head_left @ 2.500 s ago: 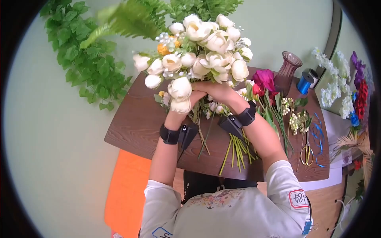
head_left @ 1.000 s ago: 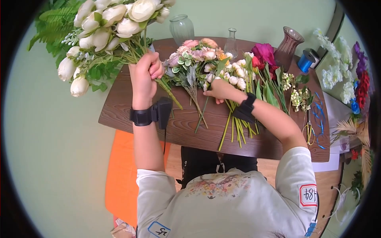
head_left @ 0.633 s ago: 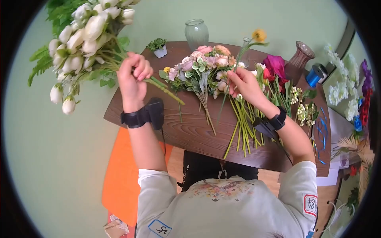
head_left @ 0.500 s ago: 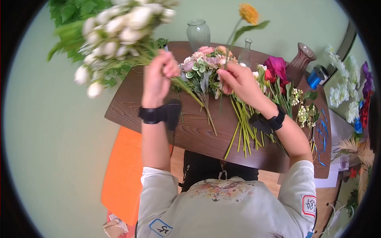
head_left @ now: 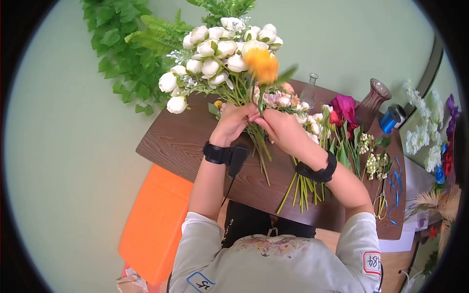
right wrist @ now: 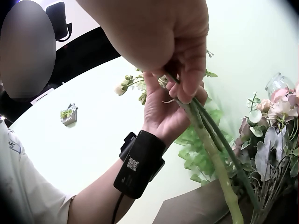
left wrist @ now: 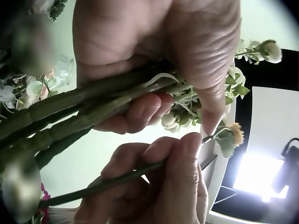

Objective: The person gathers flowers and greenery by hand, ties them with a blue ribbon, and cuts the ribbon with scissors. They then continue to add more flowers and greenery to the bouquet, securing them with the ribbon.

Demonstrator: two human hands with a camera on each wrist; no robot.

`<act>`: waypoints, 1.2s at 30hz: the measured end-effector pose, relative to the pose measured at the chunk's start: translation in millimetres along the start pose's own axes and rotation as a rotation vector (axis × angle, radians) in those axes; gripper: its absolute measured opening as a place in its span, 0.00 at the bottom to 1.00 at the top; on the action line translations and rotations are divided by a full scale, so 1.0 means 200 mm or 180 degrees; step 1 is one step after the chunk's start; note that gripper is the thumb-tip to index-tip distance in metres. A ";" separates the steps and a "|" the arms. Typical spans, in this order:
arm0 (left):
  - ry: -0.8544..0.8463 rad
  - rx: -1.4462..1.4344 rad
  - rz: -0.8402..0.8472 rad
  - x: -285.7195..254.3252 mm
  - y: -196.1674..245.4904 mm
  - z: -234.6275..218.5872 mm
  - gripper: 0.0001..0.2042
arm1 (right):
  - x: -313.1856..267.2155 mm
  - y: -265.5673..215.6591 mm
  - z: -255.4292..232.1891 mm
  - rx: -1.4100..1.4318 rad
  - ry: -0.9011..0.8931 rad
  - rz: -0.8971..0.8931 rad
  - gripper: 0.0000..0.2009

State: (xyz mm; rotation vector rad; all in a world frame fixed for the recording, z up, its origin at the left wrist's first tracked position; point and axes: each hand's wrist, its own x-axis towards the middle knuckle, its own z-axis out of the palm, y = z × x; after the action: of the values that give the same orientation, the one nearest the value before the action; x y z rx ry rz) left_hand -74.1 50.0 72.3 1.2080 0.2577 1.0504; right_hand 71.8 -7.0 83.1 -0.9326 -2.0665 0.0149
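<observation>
My left hand [head_left: 231, 123] grips the stems of a large bunch of white flowers [head_left: 210, 67] above the table. Thick green stems [left wrist: 70, 114] run through its curled fingers in the left wrist view. Beside it, my right hand [head_left: 288, 132] pinches the thin stem of an orange-yellow flower [head_left: 263, 65] whose head stands in front of the bunch. In the left wrist view the right hand [left wrist: 159, 182] has thumb and fingers round that dark green stem [left wrist: 103, 186]. The hands are close together; in the right wrist view the left hand [right wrist: 163, 109] shows behind the right.
On the brown table [head_left: 181, 139] lie pink flowers [head_left: 284, 99], magenta and red flowers [head_left: 343, 108], white berries [head_left: 373, 163], scissors [head_left: 380, 205] and blue ribbon [head_left: 394, 190]. A clear bottle [head_left: 309, 93], a purple vase [head_left: 372, 101] and a blue spool [head_left: 389, 120] stand at the back.
The left hand has swung the white bunch back from the left to the middle. The right hand has picked up the orange-yellow flower from the table and brought it against the bunch.
</observation>
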 end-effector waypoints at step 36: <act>0.0509 0.0729 -0.0263 0.01 -0.08 0.06 0.18 | -0.04 0.02 0.03 -0.0992 -0.1048 0.0427 0.15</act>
State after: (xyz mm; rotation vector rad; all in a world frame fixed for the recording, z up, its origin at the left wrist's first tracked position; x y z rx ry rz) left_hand -56.4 44.3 65.4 1.3070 0.5602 1.0670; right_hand 72.3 -6.5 72.0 -1.3326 -2.3464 -0.0907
